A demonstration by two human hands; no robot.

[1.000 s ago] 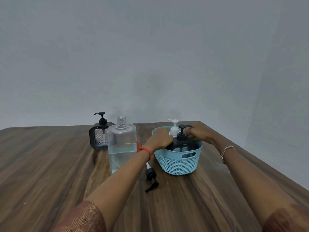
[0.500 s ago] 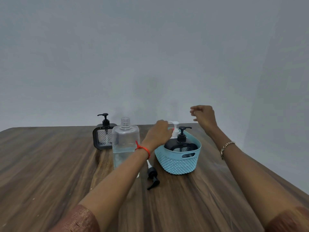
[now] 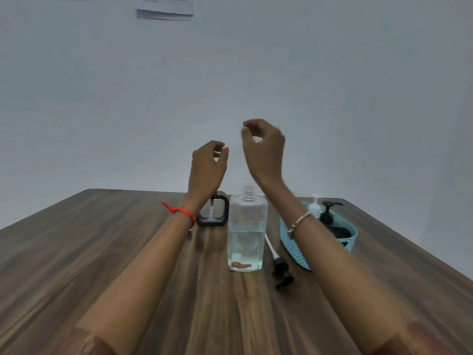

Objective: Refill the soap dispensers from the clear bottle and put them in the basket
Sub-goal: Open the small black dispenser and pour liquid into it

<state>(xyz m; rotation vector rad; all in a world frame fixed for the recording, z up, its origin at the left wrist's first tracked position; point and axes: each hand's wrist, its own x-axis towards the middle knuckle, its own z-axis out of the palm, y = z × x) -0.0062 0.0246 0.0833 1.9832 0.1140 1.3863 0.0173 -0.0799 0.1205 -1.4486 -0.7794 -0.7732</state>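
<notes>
Wooden table (image 3: 102, 252) before grey wall (image 3: 358, 98); left hand (image 3: 207, 167), right hand (image 3: 265, 149) raised, loosely curled, empty

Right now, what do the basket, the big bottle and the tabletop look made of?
Basket: likely moulded plastic, matte teal, with a woven-look perforated wall. Clear bottle: transparent plastic, probably; liquid shows through, threaded open neck. Table: dark wood-grain surface, slight sheen; solid wood or laminate, cannot tell.

Showing teal lattice basket (image 3: 297, 248), black pump (image 3: 281, 271), dark wood-grain table (image 3: 76, 252), red wrist thread (image 3: 179, 211), clear bottle (image 3: 247, 231).
</notes>
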